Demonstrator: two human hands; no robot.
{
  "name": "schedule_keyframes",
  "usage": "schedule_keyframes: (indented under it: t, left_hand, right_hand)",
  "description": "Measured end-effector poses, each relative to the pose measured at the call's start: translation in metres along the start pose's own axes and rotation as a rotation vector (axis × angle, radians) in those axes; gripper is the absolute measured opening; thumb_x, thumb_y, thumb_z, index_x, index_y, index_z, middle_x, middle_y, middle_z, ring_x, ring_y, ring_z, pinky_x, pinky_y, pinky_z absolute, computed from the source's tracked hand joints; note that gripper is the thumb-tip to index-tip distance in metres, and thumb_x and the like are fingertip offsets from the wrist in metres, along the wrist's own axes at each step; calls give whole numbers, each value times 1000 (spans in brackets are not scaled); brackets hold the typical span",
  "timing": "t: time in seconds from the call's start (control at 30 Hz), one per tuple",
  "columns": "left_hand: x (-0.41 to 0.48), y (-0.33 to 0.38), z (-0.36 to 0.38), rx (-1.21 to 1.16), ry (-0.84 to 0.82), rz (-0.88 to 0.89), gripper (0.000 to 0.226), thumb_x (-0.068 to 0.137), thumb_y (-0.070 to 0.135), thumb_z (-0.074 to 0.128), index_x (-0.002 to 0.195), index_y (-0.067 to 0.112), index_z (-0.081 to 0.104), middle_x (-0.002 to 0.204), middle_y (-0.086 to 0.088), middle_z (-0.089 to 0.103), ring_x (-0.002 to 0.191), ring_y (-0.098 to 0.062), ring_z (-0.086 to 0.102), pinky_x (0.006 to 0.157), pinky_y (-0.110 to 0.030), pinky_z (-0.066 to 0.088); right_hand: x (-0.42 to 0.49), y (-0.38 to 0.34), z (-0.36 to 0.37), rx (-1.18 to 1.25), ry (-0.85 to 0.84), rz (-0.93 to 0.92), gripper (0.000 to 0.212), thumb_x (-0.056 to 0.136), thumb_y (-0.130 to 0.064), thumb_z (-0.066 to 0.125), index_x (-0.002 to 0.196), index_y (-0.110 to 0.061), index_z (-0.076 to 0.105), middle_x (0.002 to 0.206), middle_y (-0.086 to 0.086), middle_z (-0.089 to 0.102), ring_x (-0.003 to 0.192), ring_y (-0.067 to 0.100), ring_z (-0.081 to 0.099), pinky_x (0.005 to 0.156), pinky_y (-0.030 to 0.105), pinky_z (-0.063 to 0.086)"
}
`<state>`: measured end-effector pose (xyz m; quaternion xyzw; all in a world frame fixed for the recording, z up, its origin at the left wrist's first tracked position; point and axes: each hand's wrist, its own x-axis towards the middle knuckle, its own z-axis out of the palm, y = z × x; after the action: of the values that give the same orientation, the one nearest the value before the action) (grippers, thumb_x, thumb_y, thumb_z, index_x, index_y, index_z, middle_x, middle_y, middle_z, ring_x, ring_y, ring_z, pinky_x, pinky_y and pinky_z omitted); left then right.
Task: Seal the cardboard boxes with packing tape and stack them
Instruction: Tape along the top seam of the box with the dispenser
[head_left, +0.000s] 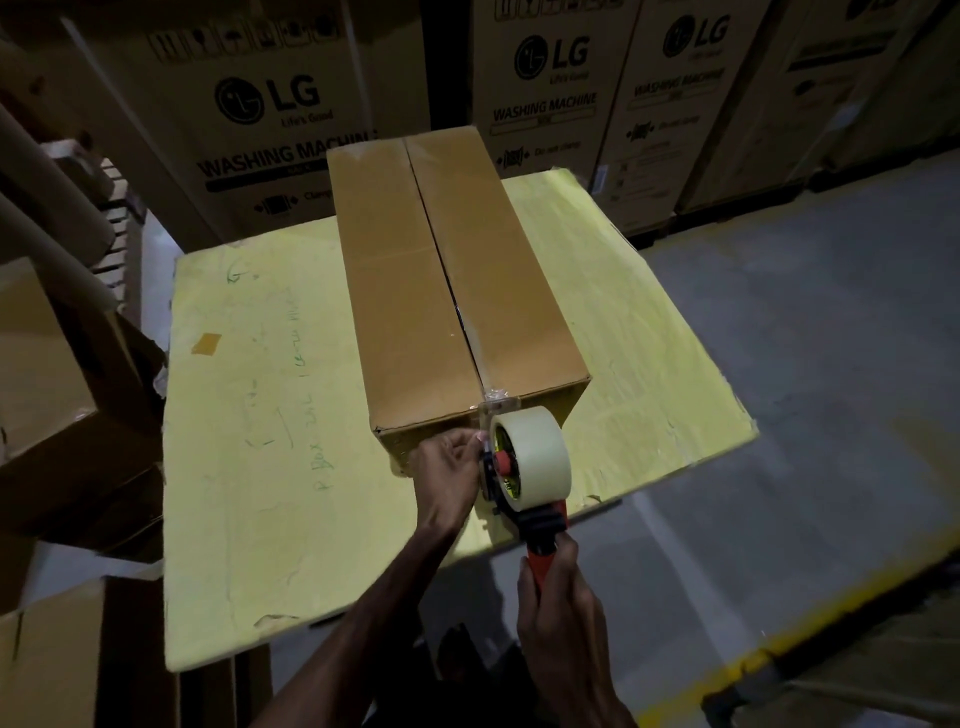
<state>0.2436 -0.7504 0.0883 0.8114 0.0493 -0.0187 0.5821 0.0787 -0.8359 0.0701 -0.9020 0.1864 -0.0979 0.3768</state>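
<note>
Right grip (560, 597) clamped round tape dispenser (535, 457) handle, left grip (449, 467) beside it pinching the dispenser's front, cardboard box (447, 291) just beyond, on table (249, 415).

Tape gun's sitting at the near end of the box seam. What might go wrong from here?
1. The left hand pinches the tape right beside the tape dispenser, so its cutter might nick the fingers.
2. The seam gapes darkly along the box; the tape may wander off it or wrinkle.
3. The right hand holds only the handle, so nothing steadies the box; a pull might slide it on the yellow table.
</note>
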Motion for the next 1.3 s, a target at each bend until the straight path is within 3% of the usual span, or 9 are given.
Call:
schedule_keyframes:
  t: [0.27, 0.5, 0.57, 0.67, 0.73, 0.87, 1.1, 1.23, 1.3]
  left_hand:
    - [-1, -5, 2, 122, 61, 57, 15, 99, 10, 66, 94, 10, 81, 78, 4, 75, 61, 7, 63, 55, -6, 43]
    - [3, -8, 7, 109, 96, 72, 15, 99, 13, 67, 93, 11, 81, 83, 2, 76, 71, -4, 69, 58, -6, 45]
    - [5, -19, 10, 62, 97, 41, 15, 98, 21, 69, 97, 15, 82, 91, 3, 78, 82, -9, 73, 66, -14, 54]
    - [3, -27, 13, -51, 100, 10, 12, 97, 26, 71, 98, 22, 82, 95, 9, 79, 92, -11, 74, 76, -31, 60]
    - [2, -24, 14, -99, 130, 23, 10, 97, 25, 72, 98, 23, 82, 95, 9, 78, 93, -9, 73, 76, -27, 58]
    - [-1, -20, 15, -51, 203, 94, 11, 96, 24, 73, 101, 18, 82, 96, 2, 74, 87, 2, 68, 71, -14, 52]
    - [1, -28, 20, 2, 130, 88, 9, 96, 18, 73, 101, 20, 80, 101, -2, 71, 92, 15, 61, 74, -11, 52]
    - [5, -31, 17, 16, 82, 101, 10, 96, 24, 73, 101, 21, 81, 97, 11, 65, 90, 5, 63, 80, -37, 62]
    - [5, -31, 16, 14, 79, 121, 9, 95, 24, 74, 101, 21, 81, 96, 11, 64, 88, 2, 63, 78, -40, 62]
  right_hand:
    - [-2, -7, 4, -90, -2, 31, 55, 100, -36, 54, 143, -16, 27, 102, 19, 71, 70, 38, 67, 57, 36, 43]
    - [3, -8, 5, -131, 36, 21, 56, 99, -31, 58, 142, -11, 30, 92, 20, 71, 61, 39, 65, 50, 38, 46]
    - [5, -11, 4, -108, 46, 48, 53, 101, -37, 50, 143, -13, 28, 93, 20, 70, 64, 40, 65, 54, 36, 43]
    - [7, -12, 6, -103, 27, 76, 62, 94, -26, 68, 140, -9, 31, 84, 18, 68, 60, 38, 64, 52, 32, 37]
    - [8, -12, 8, -112, 28, 82, 65, 92, -21, 73, 138, -8, 31, 83, 16, 68, 62, 35, 65, 52, 30, 37]
    - [7, -17, 8, 41, -43, 259, 51, 103, -35, 56, 143, -14, 35, 108, 10, 69, 93, 32, 67, 69, 31, 42]
    - [8, -19, 10, 193, -55, 441, 42, 100, -37, 60, 134, -19, 43, 104, 13, 71, 97, 36, 69, 76, 38, 52]
    - [9, -19, 9, 187, -62, 446, 37, 100, -41, 58, 129, -25, 41, 102, 10, 70, 93, 34, 68, 76, 41, 54]
    - [12, -19, 7, 208, -68, 461, 33, 100, -39, 58, 126, -26, 41, 100, 7, 70, 91, 31, 68, 76, 41, 55]
